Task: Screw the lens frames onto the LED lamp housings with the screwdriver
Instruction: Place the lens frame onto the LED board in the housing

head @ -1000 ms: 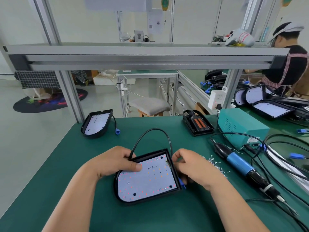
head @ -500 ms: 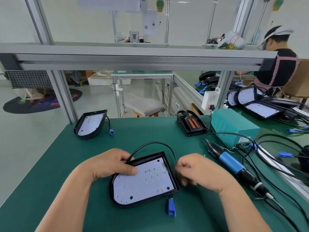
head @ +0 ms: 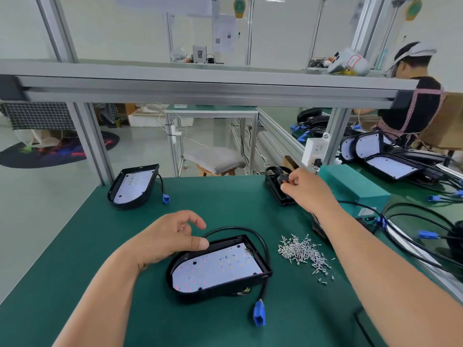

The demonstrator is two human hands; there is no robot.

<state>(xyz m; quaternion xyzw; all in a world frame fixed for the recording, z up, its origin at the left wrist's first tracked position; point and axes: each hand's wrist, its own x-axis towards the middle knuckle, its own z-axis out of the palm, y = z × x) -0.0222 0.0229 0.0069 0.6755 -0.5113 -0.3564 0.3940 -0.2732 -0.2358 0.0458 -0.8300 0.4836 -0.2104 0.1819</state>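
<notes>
Lamp housing [head: 220, 266] lies open face up on the green mat [head: 225, 201], centre front, white LED board showing. Long axis runs diagonally: rounded end near-left, square end far-right, with the cable [head: 261, 242] looping round the square end. Looks like a stiff shell, probably light. The board is likely fragile, so grip the black rim, not the white face; the blue plug [head: 258, 313] may drag. Left hand [head: 170, 239] is over the far-left rim, fingers loosely curled, holding nothing, thumb contact unclear. Right hand [head: 303, 186] is at the black tray [head: 276, 194], fingertips bunched; can't tell if it holds anything. Screws [head: 303, 254] lie just right of the housing.
</notes>
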